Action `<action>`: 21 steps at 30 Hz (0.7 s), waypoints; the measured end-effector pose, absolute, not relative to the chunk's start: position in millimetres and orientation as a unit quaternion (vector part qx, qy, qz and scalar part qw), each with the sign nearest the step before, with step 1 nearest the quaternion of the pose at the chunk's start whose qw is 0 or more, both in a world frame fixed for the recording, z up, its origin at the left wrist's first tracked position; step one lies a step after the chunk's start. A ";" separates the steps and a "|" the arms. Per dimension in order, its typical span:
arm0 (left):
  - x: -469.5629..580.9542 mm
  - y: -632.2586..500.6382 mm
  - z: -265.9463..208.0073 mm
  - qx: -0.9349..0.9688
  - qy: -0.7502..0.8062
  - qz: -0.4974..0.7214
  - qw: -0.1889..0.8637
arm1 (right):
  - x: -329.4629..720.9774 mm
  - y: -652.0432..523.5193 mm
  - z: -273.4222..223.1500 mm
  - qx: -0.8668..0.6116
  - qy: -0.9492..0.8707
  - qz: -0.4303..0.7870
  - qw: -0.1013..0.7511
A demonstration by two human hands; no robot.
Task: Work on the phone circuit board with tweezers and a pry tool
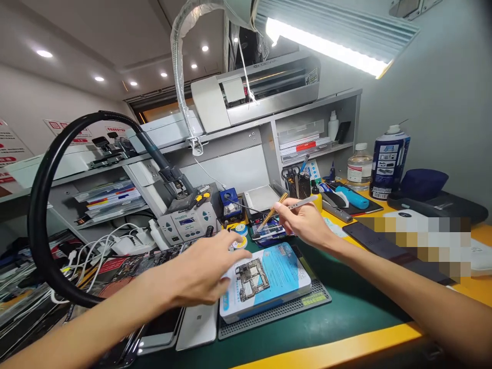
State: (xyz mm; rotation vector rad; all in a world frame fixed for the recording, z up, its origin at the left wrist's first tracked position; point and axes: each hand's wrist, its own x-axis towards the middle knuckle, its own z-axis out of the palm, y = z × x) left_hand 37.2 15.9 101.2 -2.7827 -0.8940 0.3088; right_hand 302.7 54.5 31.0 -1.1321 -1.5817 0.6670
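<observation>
- Your right hand (pixel 302 220) closes its fingers around a slim gold-coloured tool (pixel 272 211) and a flat silver tool (pixel 306 202), beyond the box.
- Your left hand (pixel 207 266), blurred, curves half open at the left of the flat blue-and-white box (pixel 286 277); contact unclear.
- That box lies on a grey perforated mat (pixel 239 328).

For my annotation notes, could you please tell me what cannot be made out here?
In the head view:
Blue box: part of its left side, hidden by the left hand.
Grey station: display too small to read.
Dark slab: partly masked by pixel blocks.
Lamp: top cut off by the upper edge.
</observation>
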 end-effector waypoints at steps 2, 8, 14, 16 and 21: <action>41.4 12.5 89.1 -0.949 -0.257 0.129 0.128 | 302.8 55.1 32.5 -0.476 -0.651 0.275 0.523; 60.7 24.1 83.0 -0.951 -0.188 0.159 0.187 | 302.3 55.0 35.9 -0.478 -0.649 0.271 0.526; 70.9 28.7 85.5 -0.950 -0.139 0.176 0.219 | 308.0 58.2 39.9 -0.475 -0.644 0.263 0.538; 73.6 28.9 84.3 -0.950 -0.129 0.180 0.221 | 310.4 59.5 40.9 -0.475 -0.640 0.258 0.547; 79.2 31.0 83.1 -0.948 -0.132 0.191 0.218 | 313.6 61.5 42.1 -0.479 -0.631 0.246 0.558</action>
